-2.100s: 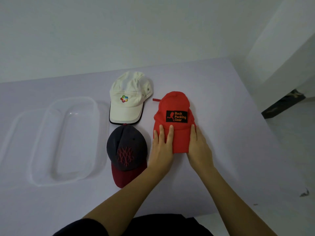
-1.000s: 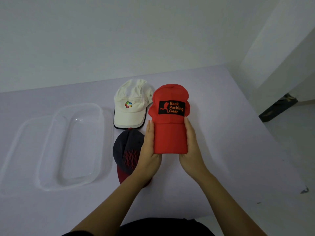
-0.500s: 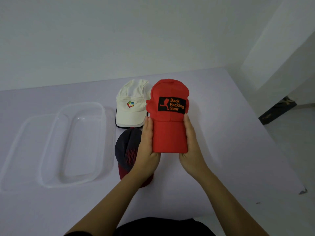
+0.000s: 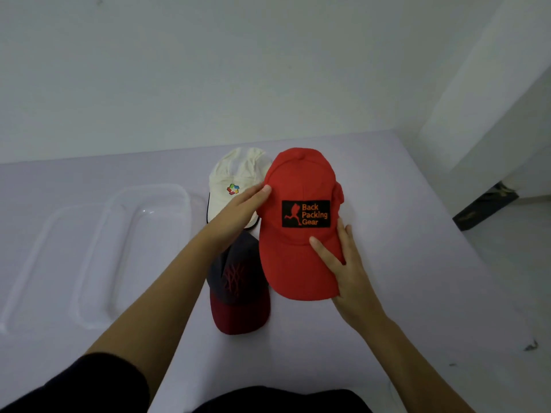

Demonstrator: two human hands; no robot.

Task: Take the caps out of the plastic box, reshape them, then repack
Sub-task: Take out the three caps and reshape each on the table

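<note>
Reshaping is the step in hand: the red cap point(image 4: 298, 186), right of centre and lifted over the table point(image 4: 417, 263), is gripped at the brim by the right hand point(image 4: 343, 263), thumb on top. The left hand point(image 4: 238, 213) pinches the crown's left side, thumb in front and fingers hidden behind. With the white cap point(image 4: 235, 174) and dark cap point(image 4: 238, 287) lying just left, outside the plastic box point(image 4: 186, 210) at mid-left, the next move probably calls for rounding the crown before repacking.
</note>
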